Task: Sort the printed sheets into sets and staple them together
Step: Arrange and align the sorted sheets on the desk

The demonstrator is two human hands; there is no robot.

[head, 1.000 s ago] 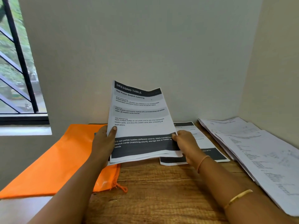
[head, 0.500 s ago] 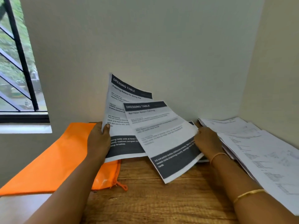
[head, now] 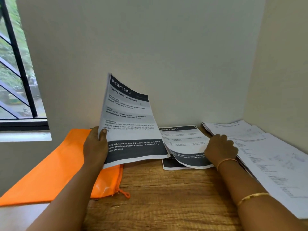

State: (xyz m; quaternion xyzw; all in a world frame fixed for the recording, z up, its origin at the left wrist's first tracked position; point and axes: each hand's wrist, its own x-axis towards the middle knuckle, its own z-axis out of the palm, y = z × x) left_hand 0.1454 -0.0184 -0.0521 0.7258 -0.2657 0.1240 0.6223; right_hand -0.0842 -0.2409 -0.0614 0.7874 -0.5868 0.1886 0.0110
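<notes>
1. The left hand (head: 95,145) gripped a stack (head: 130,124) of printed sheets by its left edge, thumb on the front page, holding it tilted upright above the table (head: 166,197).
2. The stack's lower left corner overlapped an orange pouch (head: 55,169) lying flat.
3. The right hand (head: 220,148) lay knuckles-up on the right edge of a curved sheet (head: 181,139) atop a flat page (head: 171,165). Whether its fingers pinched the sheet could not be told.
4. A spread pile (head: 266,155) of papers lay just beside that hand.
</notes>
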